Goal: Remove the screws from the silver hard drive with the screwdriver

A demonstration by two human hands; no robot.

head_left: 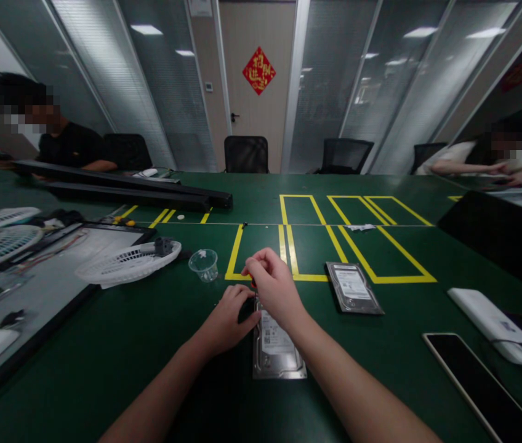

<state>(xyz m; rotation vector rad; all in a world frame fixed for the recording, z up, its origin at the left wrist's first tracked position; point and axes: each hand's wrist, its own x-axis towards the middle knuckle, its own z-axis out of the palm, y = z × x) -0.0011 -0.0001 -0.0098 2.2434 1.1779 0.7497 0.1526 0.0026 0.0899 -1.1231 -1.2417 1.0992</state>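
Observation:
A silver hard drive (pixel 280 363) with a white label lies flat on the green table in front of me, its far end partly covered by my hands. My right hand (pixel 270 277) is closed around a small screwdriver (pixel 253 283); only a bit of red and a thin shaft show below the fingers, pointing down at the drive's far left corner. At that same corner, my left hand (pixel 229 317) grips the drive's left edge, thumb on the near side and index finger close to the screwdriver tip. What exactly the tip touches is hidden.
A second hard drive (pixel 353 289) lies to the right, a clear plastic cup (pixel 204 266) to the left. White fan grilles (pixel 127 263) fill the left side. A phone (pixel 477 381) and white power strip (pixel 496 326) lie at right. Two people sit across the table.

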